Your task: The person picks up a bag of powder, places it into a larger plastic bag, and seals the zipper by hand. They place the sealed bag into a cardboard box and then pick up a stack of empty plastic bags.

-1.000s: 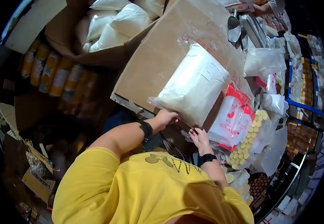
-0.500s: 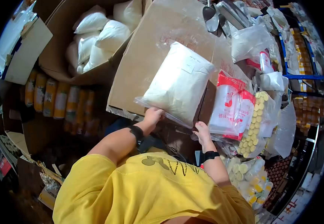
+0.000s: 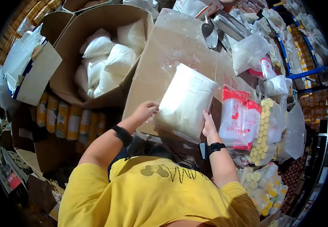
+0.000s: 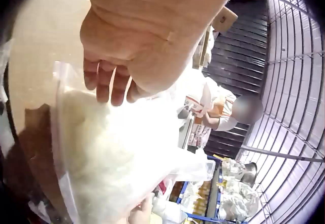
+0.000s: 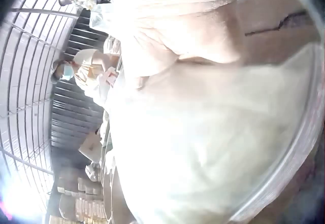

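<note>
A clear zip bag (image 3: 186, 100) filled with white powder lies on a flattened brown cardboard (image 3: 141, 83) in front of me, its sealed strip towards my body. At its left side is my left hand (image 3: 146, 110), fingers loosely bent and fingertips right at the plastic; the left wrist view shows these fingers (image 4: 118, 84) hanging against the bag. Along the bag's right side lies my right hand (image 3: 209, 125), fingers fairly straight and pointing away from me. In the right wrist view the palm (image 5: 188, 36) is close against the bright bag, its fingertips mostly hidden.
An open carton (image 3: 64, 85) of white powder bags stands at the left, above orange-wrapped packs (image 3: 73, 123). Right of the cardboard lie red-and-white packets (image 3: 234, 117) and a bag of yellow discs (image 3: 263, 132). Metal scoops (image 3: 211, 36) rest at the back; another person (image 5: 89, 72) stands beyond.
Both hands have let go of the bag's near edge. The left has shifted to the bag's left side, the right up along its right side. The head view has shifted too.
</note>
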Motion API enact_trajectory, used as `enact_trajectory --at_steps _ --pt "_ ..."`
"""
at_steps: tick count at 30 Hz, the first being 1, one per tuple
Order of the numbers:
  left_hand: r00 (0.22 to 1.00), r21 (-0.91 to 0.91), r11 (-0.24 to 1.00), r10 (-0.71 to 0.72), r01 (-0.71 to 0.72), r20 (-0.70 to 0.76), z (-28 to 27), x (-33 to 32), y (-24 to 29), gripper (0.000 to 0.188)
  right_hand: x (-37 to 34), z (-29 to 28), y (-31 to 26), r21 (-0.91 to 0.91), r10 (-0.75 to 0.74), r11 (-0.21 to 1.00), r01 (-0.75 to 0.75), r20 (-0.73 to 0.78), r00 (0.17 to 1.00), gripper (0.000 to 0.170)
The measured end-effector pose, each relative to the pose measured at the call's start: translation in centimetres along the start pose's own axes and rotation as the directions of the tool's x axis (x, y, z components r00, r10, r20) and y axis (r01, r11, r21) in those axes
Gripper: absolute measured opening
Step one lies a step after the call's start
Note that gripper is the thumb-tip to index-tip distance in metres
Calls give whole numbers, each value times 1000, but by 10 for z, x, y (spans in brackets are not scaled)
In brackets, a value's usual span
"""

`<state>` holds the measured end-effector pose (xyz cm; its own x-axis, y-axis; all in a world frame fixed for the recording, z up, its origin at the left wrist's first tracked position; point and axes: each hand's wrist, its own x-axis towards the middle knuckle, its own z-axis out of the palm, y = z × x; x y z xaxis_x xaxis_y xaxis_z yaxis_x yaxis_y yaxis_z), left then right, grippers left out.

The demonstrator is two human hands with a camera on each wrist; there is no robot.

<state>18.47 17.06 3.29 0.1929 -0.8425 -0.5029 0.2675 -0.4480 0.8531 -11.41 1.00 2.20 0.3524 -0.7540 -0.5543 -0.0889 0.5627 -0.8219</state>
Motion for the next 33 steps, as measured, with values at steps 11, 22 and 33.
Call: enact_trajectory --at_steps 11,22,33 --pt "994 461 887 -43 -6 96 34 62 35 101 21 9 -23 55 197 980 -191 -149 969 83" --pt "910 -113 932 -303 345 285 -87 22 21 66 -31 129 -13 63 181 983 -173 -157 971 53" --pt "955 59 978 -207 199 211 -110 57 28 75 -9 151 15 286 401 873 -396 43 915 78"
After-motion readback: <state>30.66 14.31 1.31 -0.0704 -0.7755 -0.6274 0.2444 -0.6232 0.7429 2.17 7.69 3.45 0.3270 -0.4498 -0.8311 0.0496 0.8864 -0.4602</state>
